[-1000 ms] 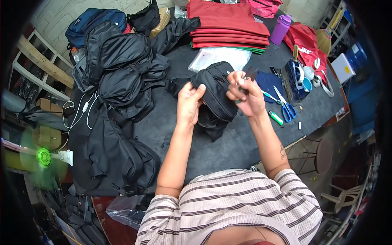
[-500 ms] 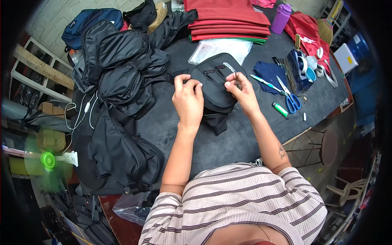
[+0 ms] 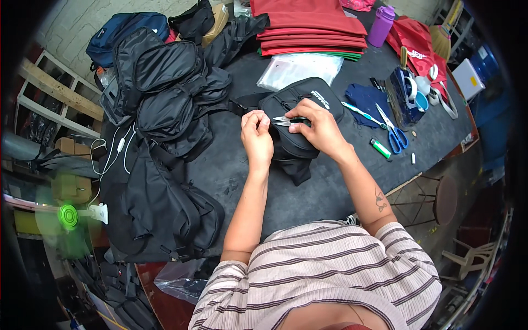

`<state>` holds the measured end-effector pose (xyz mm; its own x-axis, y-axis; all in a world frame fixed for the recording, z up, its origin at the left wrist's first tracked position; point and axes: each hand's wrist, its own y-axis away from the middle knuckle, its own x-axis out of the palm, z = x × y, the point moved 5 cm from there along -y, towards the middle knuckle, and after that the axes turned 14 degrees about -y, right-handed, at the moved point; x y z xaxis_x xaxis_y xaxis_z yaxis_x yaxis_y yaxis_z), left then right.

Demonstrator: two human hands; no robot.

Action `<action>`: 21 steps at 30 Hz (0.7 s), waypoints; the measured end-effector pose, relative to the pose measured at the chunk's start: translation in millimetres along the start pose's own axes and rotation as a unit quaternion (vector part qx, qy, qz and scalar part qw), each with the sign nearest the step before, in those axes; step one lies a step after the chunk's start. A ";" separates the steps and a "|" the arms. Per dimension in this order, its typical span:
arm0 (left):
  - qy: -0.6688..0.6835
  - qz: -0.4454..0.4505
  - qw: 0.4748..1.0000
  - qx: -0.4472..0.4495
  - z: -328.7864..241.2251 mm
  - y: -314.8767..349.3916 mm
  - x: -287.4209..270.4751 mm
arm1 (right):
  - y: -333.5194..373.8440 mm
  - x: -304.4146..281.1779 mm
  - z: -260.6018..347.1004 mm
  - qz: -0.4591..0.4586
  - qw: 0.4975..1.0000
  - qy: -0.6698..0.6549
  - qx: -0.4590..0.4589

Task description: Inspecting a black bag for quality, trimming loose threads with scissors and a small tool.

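Observation:
A small black bag (image 3: 297, 147) with zips and white print lies on the dark table in front of me. My right hand (image 3: 320, 131) grips a pair of thread snips (image 3: 282, 121), their two pointed blades apart and directed left. Just left of the blade tips, at the bag's left edge, my left hand (image 3: 257, 137) is closed in a pinch. Whatever sits between those fingertips is too small to make out. A black strap with a buckle (image 3: 237, 108) runs out from the bag's left side.
Black bags (image 3: 165, 118) are heaped at the left. Behind the small bag are clear plastic sleeves (image 3: 300, 70) and stacked red fabric (image 3: 311, 38). Blue-handled scissors (image 3: 397, 137), a toothbrush (image 3: 360, 113), a green lighter (image 3: 380, 148) and a tool box (image 3: 404, 99) lie to the right.
My right hand has moved left over the bag, bringing the snips' blades close to my left fingertips. The left hand has drawn its fingers closer together and shifted slightly.

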<state>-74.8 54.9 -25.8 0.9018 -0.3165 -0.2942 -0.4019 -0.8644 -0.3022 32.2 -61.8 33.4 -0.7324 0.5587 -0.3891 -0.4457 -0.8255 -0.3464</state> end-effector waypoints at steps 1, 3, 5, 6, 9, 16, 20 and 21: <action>0.002 -0.001 1.000 0.002 -0.8 -0.5 0.0 | -2.6 0.4 -0.7 0.001 1.000 0.000 -0.002; 0.004 -0.003 1.000 0.005 -2.2 -0.7 0.7 | -6.9 3.2 -1.4 0.018 0.999 0.028 -0.022; -0.022 -0.035 0.999 0.030 -6.0 1.1 -0.6 | -10.2 3.3 -2.2 0.031 0.999 0.037 -0.019; -0.022 -0.036 0.999 0.030 -7.5 2.5 -0.5 | -11.4 3.9 -2.5 0.042 0.998 0.045 -0.016; -0.103 -0.057 0.986 0.119 -31.1 9.0 -2.1 | -13.5 3.8 -0.7 0.052 0.996 0.066 -0.009; 0.204 0.024 0.966 -0.159 25.6 5.8 12.8 | -22.5 -4.5 -1.4 0.021 0.999 0.026 -0.019; 0.456 0.183 0.800 -0.345 22.7 9.5 19.4 | -29.1 -7.3 -4.3 0.031 0.999 0.039 -0.008; 0.459 0.156 0.808 -0.335 25.0 9.1 17.2 | -30.4 -5.4 -1.2 0.054 0.997 0.059 0.000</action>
<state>-66.9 51.4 -56.2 0.6348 -0.4509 0.6275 -0.7339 -0.6060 0.3069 50.3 -39.6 45.0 -0.7100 0.4722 -0.5224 -0.3676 -0.8813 -0.2970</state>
